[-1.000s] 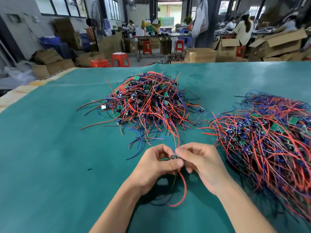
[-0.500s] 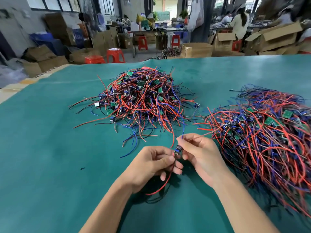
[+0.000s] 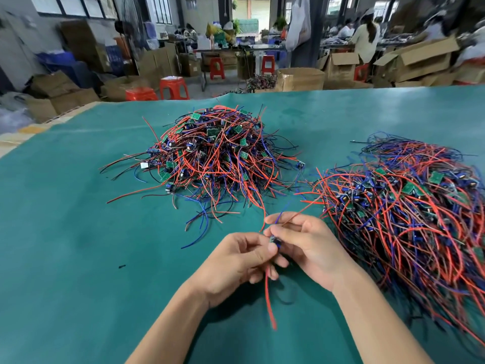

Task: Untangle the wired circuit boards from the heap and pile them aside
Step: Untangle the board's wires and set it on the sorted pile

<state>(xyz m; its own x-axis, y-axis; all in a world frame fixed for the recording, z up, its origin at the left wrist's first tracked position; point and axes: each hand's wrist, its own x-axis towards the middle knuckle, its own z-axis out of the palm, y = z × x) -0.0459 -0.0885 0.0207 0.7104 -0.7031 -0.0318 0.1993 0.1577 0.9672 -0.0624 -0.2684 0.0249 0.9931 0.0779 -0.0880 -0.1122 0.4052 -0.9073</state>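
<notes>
Your left hand point(image 3: 237, 261) and right hand point(image 3: 305, 244) together pinch one wired circuit board point(image 3: 274, 240) above the green table point(image 3: 78, 245), its red wire point(image 3: 269, 298) dangling. Farther off: two piles, the tangled heap point(image 3: 212, 153) and the sorted pile point(image 3: 409, 214).

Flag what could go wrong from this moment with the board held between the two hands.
1. Both hands, left hand and right hand, pinch one small board; its red wire dangles loose and could snag.
2. Stray wires of the heap reach near the hands and may be dragged along.
3. The sorted pile lies close; its strands could retangle.
</notes>
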